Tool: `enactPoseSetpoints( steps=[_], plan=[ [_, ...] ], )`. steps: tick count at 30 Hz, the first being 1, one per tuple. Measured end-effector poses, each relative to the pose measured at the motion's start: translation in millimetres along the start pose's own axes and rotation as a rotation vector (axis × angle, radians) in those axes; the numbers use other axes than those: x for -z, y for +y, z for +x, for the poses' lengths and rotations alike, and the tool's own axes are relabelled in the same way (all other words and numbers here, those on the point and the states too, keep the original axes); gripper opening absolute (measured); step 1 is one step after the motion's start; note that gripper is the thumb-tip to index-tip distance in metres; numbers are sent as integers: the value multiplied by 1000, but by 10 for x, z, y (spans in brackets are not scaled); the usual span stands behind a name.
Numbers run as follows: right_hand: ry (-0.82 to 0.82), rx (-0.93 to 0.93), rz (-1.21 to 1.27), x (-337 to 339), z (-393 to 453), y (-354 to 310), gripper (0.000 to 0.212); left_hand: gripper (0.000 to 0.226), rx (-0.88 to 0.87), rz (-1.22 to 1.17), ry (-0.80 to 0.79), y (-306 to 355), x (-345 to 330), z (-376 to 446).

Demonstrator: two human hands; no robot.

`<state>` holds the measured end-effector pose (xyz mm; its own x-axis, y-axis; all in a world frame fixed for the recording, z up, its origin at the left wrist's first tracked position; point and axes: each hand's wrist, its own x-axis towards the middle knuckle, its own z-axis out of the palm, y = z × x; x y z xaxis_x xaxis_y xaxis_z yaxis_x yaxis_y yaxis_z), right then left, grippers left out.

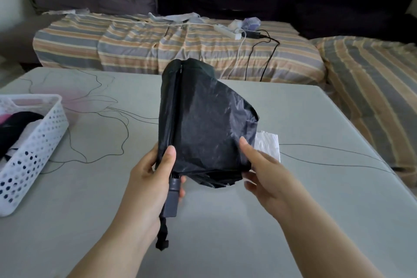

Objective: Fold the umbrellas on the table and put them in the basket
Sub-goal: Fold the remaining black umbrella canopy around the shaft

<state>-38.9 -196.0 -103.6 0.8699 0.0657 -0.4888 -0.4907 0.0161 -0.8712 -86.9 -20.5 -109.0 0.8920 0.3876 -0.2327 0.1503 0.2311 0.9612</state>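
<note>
**Black umbrella half-gathered, canopy loose**

Held above the table [293, 210] between both hands: a black folding umbrella [203, 119], collapsed but not yet wrapped. Left hand [155, 176] curled round the shaft just above the grey handle [172, 196], thumb pressed against the fabric beside the rib line. Right hand [264, 171] on the far edge of the canopy, thumb on top of the cloth and fingers tucked beneath, pinching a loose panel. Wrist strap [163, 237] dangling below the left hand.

White perforated basket [33, 142] well off to the left of the left hand, already holding dark and pink items. Crinkled white plastic sheet [268, 144] on the table just beyond the right hand, partly hidden behind the canopy.

Likely trouble from here:
- Canopy billowing back out if the right-hand pinch slips before the panels are wound round the shaft.
- Uneven pleats, bunched at the lower edge, leaving a bundle too fat for the closing tab to reach.
- Strap catching on the basket rim on the way across.
- Plastic sheet dragged along if snagged by trailing fabric.
</note>
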Motion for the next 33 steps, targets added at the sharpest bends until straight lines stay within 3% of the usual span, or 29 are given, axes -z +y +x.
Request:
enactPoseSetpoints(
  steps=[4,7,10,12,15,19,21,26,33],
  plan=[
    [53,242,74,-15,-63,-68,24,13,9,7,36,-11,46,31],
    [4,391,135,-83,-153,-122,19,13,-22,11,66,-33,57,36],
    [-34,347,97,-133,-175,-133,13,10,-65,51,90,-63,91,46],
    [-67,291,-66,-142,-156,-107,19,11,-82,81,78,-73,108,49],
    [11,363,-260,-118,-170,-125,14,11,-42,83,70,-93,104,48],
    [89,444,-239,-43,-181,-178,16,14,-10,77,46,-75,68,37],
    [100,446,-229,-12,-159,-185,6,13,-47,108,31,-69,70,34],
    [224,488,151,192,-50,-328,16,11,-101,143,44,-124,95,39],
    [381,587,-33,300,7,-324,10,10,-118,153,65,-151,68,27]
  ],
)
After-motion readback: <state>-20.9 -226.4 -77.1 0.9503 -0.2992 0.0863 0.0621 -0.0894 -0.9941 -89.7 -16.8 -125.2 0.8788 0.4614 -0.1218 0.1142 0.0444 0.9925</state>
